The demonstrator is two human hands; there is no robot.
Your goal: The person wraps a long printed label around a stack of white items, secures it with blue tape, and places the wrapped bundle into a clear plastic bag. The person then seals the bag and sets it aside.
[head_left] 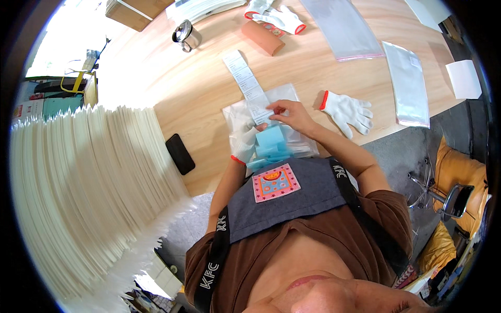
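1. The label strip [244,81] is laid partly over clear plastic bags [292,96] on the surface [198,115].
2. The right hand's [295,116] fingers are bent nearly together at the strip's edge; whether it is gripped cannot be told.
3. The gloved left hand's [244,142] hold is likewise unclear.
4. Light, limp handling is expected; the edges are best grasped.
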